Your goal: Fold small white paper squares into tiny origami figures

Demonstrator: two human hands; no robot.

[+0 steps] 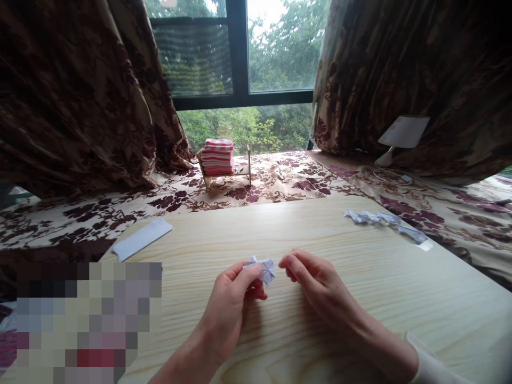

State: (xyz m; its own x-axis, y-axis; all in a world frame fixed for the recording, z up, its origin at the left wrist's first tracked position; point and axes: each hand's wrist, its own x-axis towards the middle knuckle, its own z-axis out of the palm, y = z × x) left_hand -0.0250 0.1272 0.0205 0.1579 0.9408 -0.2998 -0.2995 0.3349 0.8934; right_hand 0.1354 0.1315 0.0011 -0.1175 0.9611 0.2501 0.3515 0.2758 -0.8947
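Note:
My left hand [234, 304] pinches a small folded white paper piece [264, 268] between thumb and fingers, just above the light wooden table [360, 277]. My right hand [312, 280] hovers right beside the paper, its fingers curled and pressed together, fingertips a short way from the fold. Nothing shows inside the right hand.
A row of several folded white paper pieces [384, 221] lies at the table's far right edge. A flat white paper strip [142, 238] lies at the far left. A small wooden rack with red-and-white striped cloth [219, 157] stands on the floral-covered ledge by the window. A blurred patch covers the near left.

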